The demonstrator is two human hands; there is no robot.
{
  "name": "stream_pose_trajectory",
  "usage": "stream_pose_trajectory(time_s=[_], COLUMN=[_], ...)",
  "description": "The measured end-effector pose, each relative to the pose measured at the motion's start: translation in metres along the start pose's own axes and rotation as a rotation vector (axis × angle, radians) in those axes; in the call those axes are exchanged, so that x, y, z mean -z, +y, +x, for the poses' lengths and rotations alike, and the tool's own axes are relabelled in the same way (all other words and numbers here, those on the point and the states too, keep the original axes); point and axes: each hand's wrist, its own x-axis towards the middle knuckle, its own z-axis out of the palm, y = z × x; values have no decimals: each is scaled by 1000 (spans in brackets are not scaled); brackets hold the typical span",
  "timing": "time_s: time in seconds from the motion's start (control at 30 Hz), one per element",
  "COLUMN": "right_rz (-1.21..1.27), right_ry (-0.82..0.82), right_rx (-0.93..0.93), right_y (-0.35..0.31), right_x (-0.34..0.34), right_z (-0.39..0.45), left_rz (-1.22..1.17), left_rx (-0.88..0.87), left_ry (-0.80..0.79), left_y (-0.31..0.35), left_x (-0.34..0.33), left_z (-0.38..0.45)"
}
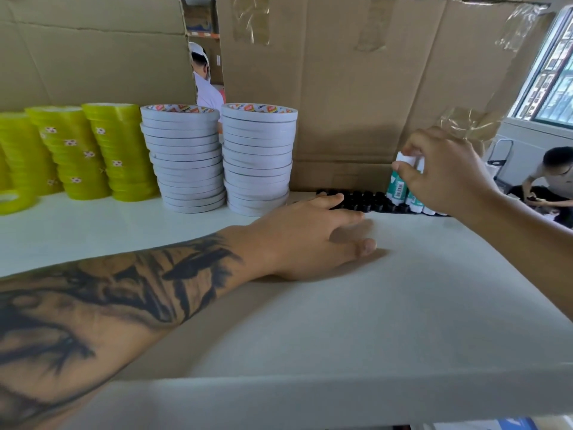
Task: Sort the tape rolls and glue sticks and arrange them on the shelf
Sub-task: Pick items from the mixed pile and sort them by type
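Tape rolls: yellow stacks (93, 150) at the shelf's (403, 305) back left, two white stacks (186, 156) beside them toward mid-back. Left hand (310, 237): flat, fingers straight, resting on the shelf, holding nothing. Black tray (366, 203): back edge, right of centre. Glue sticks (398, 187): upright in the tray, pinched by their caps by the right hand (446, 175). Likely light, rigid, smooth; best grasped around the barrel.

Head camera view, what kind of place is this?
Probably a stationery stockroom or warehouse: bulk stacks of white tape rolls and yellow tape rolls on a white shelf, flattened cardboard as backing, glue sticks being arranged.
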Motion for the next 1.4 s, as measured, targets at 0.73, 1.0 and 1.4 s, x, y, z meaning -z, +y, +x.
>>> stream_pose_trajectory(time_s=[0.73,1.0,1.4], right_rz=[-43,-8,119], right_ry=[-485,-480,-486], right_rx=[775,929,980], right_y=[-337,-548,-775], right_x=[21,-21,-79], right_z=[-49,-32,-6], left_rz=[268,194,291], left_rx=[507,630,825], left_ry=[59,152,344], left_y=[-204,-341,-512], left_x=[99,143,197], left_z=[-300,-440,-577])
